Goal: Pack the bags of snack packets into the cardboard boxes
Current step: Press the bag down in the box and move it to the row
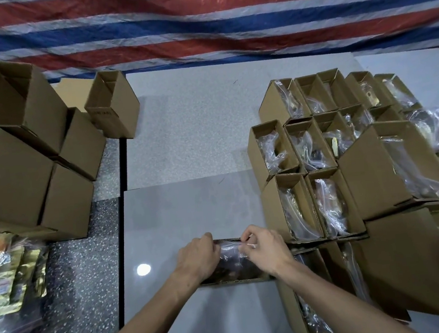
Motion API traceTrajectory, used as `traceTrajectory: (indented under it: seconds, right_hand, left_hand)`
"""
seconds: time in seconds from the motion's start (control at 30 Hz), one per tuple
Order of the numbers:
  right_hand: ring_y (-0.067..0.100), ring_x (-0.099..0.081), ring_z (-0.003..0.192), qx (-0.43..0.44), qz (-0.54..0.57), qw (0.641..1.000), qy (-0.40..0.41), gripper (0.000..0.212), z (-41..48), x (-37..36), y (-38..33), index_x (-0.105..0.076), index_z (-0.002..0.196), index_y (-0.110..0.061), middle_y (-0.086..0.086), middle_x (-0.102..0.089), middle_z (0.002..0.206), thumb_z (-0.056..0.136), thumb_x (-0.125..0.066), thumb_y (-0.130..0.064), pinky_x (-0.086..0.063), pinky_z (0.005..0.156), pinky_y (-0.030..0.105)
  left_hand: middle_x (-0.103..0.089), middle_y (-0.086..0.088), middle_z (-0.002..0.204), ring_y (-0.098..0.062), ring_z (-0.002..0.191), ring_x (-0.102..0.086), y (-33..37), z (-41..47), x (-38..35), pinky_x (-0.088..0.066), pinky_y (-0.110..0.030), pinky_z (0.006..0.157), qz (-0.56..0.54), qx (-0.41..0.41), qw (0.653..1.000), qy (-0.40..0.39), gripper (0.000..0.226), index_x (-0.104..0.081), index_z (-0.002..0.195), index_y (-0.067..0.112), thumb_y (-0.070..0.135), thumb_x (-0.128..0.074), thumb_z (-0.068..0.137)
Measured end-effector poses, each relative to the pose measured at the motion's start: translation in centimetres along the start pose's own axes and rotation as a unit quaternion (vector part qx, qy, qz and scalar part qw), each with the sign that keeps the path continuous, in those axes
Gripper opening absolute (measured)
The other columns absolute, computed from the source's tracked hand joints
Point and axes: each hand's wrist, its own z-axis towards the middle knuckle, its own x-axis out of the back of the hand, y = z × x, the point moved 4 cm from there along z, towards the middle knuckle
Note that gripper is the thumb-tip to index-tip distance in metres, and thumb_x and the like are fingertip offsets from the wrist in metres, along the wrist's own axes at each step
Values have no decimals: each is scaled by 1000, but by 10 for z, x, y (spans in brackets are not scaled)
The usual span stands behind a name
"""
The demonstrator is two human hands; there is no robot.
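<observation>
A small open cardboard box [232,281] lies on the grey table in front of me, with a clear plastic bag of snack packets [231,256] inside it. My left hand [199,257] has its fingers curled over the bag's left side. My right hand [263,248] pinches the top edge of the plastic bag at the right. The two hands hide most of the box's side walls.
Several filled boxes [306,158] with clear bags stand in rows at the right. Empty brown boxes [33,162] are stacked at the left. Gold snack packets in bags [6,270] lie at the near left. A striped tarp [199,20] hangs behind the table.
</observation>
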Motion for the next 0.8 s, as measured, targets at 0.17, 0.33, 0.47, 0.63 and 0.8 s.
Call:
traceTrajectory:
  seconds: [0.17,0.33,0.47,0.63,0.8]
  right_hand:
    - [3,-68,76,-27,70,997,-34,13,2,4,2,-70,69,-34,-10,-74,75,80,-77,-33,-53,73,22]
    - [12,-70,68,-72,165,979,-99,21,1,8,7,-75,77,-18,4,-76,76,85,-63,-4,-51,64,22]
    - [7,-71,66,-76,145,978,-132,18,-2,5,5,-74,78,-22,-4,-75,73,87,-65,-9,-51,65,18]
    - [2,-68,69,-72,107,973,-189,24,1,0,0,-73,77,-27,-7,-75,79,91,-60,-13,-46,63,14]
    - [10,-69,67,-86,85,964,-237,20,1,-2,-8,-72,72,-19,4,-77,80,77,-53,-17,-53,62,25]
  left_hand:
    - [-63,-14,116,-36,106,-59,3,-2,-3,-43,-38,82,-14,18,1000,-15,15,-46,99,13,24,-36,97]
    - [-64,-14,111,-36,104,-60,1,-9,-6,-44,-38,79,-42,27,999,6,12,-41,92,14,25,-39,96]
    - [-66,-8,104,-32,100,-63,-2,-18,-12,-44,-37,75,-3,38,998,53,12,-39,91,17,28,-41,96]
    - [-67,2,102,-23,98,-64,-4,-29,-13,-39,-34,69,51,35,995,76,10,-46,95,23,33,-44,94]
    - [-62,-3,70,-30,64,-64,-6,-48,-7,-48,-34,56,48,-64,983,168,9,-65,74,11,11,-73,69]
